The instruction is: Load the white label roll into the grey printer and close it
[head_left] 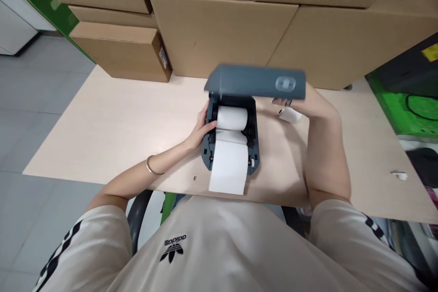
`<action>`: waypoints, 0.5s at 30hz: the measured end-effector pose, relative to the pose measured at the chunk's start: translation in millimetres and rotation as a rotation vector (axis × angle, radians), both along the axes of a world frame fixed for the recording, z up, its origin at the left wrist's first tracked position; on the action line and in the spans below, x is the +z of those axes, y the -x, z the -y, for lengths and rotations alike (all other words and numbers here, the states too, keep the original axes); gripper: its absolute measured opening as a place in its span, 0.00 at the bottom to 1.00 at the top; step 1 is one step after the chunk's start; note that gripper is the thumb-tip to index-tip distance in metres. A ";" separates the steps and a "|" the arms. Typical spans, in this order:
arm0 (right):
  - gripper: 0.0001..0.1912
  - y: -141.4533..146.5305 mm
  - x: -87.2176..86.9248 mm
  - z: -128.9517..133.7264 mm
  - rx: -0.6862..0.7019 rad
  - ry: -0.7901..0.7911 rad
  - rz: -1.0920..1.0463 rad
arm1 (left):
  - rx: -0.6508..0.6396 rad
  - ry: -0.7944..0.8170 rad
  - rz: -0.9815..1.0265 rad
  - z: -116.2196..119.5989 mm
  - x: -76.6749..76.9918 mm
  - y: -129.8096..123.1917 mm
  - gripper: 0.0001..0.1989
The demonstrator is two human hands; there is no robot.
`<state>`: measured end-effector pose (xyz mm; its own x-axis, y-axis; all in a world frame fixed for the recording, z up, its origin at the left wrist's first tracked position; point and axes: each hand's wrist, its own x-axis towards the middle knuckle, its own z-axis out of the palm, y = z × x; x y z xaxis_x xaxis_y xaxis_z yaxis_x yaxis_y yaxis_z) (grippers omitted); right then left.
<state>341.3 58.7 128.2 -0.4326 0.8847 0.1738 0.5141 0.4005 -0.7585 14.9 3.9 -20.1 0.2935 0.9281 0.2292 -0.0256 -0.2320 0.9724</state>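
A dark grey label printer (253,155) stands on the table with its lid (249,83) swung up. Inside lies a white label roll (232,117), and its paper strip (228,169) runs out over the front and past the table's edge. My left hand (201,130) grips the printer's left side, its thumb over the rim beside the roll. At the lid's right end is my right hand (282,101); it holds the lid, mostly hidden behind it, with only fingertips showing below. A small white roll (290,114) lies on the table under my right forearm.
Large cardboard boxes (219,36) are stacked along the table's far side. A smaller flat box (116,52) stands at the left back. On the right of the tabletop (137,118) lies a small white object (399,175); a green surface (417,116) with a black cable is beyond.
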 end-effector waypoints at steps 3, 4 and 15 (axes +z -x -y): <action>0.38 19.8 -22.3 -8.3 -0.200 -0.021 -0.077 | 0.008 0.110 0.077 0.8 -0.4 4.6 0.47; 0.38 26.4 -30.5 -12.1 -0.244 -0.034 -0.096 | 0.006 0.127 0.087 0.5 0.6 5.0 0.47; 0.37 49.9 -30.2 7.4 -0.508 -0.320 0.075 | 0.050 0.104 0.065 5.0 15.3 2.6 0.47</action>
